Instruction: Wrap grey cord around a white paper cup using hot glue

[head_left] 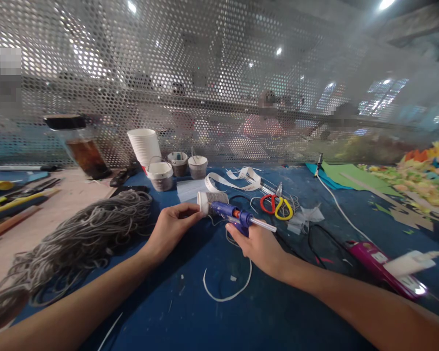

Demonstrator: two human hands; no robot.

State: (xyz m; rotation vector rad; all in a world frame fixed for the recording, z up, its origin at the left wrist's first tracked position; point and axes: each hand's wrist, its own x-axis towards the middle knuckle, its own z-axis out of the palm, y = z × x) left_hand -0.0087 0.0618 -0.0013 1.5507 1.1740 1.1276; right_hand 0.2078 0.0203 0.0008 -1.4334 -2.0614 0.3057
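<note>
The left hand (170, 226) pinches the white rim end of a small paper cup (212, 201) lying on its side, partly wrapped in grey cord, just above the blue tabletop (190, 312) near the middle of the scene. The right hand (258, 246) has its grip pressed around the handle of a blue glue gun (234, 215), whose nozzle points left and meets the wrapped side of the cup, with a clear glue stick jutting out at the back to the right. To do this gluing well, I judge that the nozzle should lay a thin line right at the edge of the last turn of cord, the cup should be turned slowly by the left fingers, and those fingers should stay on the bare rim, away from the hot glue. A big bundle of grey cord (88, 234) lies at the near left, finished wrapped cups (161, 176) and a stack of white cups (143, 144) stand farther off, and red and yellow scissors (277, 205) lie to the right. The exact spot where nozzle meets cord is too small to make out, the right fingers on the trigger are hidden behind the hand, and the gun's cable is lost among the wires at the right.
</note>
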